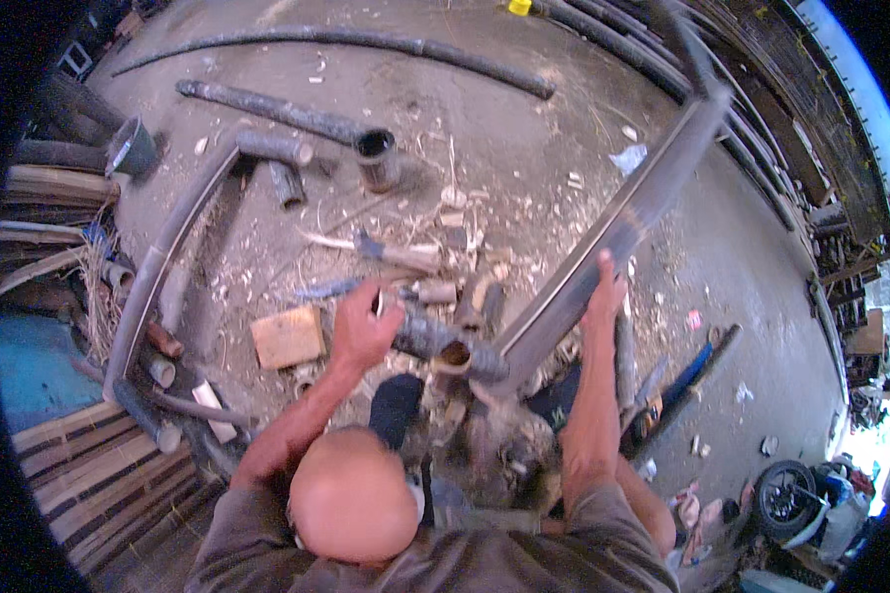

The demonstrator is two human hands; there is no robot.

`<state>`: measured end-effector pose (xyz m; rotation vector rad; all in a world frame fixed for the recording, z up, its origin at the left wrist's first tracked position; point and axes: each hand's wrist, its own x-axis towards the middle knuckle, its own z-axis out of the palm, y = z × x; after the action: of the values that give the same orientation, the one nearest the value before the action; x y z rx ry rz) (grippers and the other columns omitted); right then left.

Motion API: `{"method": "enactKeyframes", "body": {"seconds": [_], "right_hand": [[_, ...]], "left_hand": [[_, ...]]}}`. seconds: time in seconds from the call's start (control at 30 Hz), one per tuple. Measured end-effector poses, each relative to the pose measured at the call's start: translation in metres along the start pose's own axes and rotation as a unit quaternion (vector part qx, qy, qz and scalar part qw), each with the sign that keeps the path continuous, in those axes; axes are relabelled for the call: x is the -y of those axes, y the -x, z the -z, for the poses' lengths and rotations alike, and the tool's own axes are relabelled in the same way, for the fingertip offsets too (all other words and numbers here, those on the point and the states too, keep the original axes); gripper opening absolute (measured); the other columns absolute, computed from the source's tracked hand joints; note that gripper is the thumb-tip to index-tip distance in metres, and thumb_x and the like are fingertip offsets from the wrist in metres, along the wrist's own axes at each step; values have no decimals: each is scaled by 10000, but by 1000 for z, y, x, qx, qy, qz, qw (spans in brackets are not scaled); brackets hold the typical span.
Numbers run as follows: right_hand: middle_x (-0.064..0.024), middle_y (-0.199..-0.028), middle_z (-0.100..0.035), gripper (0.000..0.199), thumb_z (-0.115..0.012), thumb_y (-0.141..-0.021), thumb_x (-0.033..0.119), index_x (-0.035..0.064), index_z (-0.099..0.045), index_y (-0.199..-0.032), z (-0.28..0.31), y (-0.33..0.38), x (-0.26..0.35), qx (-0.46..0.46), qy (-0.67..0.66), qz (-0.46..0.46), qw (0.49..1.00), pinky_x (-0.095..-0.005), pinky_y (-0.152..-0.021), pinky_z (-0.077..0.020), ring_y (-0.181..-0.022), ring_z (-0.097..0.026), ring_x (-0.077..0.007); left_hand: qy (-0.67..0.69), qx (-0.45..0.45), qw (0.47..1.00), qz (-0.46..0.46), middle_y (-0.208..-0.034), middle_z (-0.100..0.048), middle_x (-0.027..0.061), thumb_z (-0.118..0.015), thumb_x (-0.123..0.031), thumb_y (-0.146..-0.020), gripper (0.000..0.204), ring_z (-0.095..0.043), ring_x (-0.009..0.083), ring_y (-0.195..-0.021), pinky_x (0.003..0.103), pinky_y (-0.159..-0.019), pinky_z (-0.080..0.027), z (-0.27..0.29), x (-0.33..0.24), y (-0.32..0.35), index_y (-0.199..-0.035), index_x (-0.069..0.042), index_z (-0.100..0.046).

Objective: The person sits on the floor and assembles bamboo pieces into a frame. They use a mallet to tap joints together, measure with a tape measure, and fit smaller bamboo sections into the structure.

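My left hand grips a short dark bamboo tube that lies across a chopping stump in front of me; the tube's hollow end faces the camera. My right hand holds a long grey split bamboo pole. The pole slants from the stump up to the far right, and its lower end rests next to the tube. Both arms reach forward from the lower edge.
A hatchet-like tool and a wooden block lie among chips on the dirt floor. Farther off are a dark cylinder, long dark poles, a curved split pole, a slat panel and a wheel.
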<state>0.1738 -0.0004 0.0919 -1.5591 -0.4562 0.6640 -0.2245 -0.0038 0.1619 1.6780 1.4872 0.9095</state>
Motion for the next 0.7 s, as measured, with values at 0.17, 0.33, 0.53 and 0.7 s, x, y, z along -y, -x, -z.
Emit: {"method": "enactKeyframes", "body": {"seconds": [0.17,0.33,0.53,0.7], "right_hand": [[-109,-1282,-636,732,-735,-894,517,37,-520,-1403,21,18,121,8,-164,149,975,-438,-1009,-499,-1148,-625,-278],[-121,-1405,-573,828,-735,-850,593,86,-477,-1451,59,49,292,-72,-219,313,921,-498,-1124,-434,-1271,-570,-324],[-144,-1427,-533,763,-566,-912,606,101,-452,-1472,83,134,364,-78,-237,424,870,-553,-1107,-450,-1324,-538,-343],[-153,-1430,-535,886,-579,-857,692,103,-428,-1501,88,206,356,-148,-245,450,846,-551,-1157,-406,-1330,-533,-353]], "left_hand": [[54,-35,977,-202,-820,-601,158,-667,-198,-798,265,-602,290,-707,400,-675,-495,37,-77,3,-982,-9,-636],[141,-131,906,-377,-929,-623,177,-660,-213,-789,302,-623,309,-846,398,-771,-514,45,-104,20,-998,4,-640],[509,-16,856,-94,-1203,-651,158,-641,-285,-916,528,-643,274,-1138,404,-964,-530,50,-110,32,-1330,22,-526],[705,152,691,42,-1336,-602,195,-661,-305,-948,582,-629,325,-1198,466,-1020,-540,57,-82,35,-1410,5,-487]]}}
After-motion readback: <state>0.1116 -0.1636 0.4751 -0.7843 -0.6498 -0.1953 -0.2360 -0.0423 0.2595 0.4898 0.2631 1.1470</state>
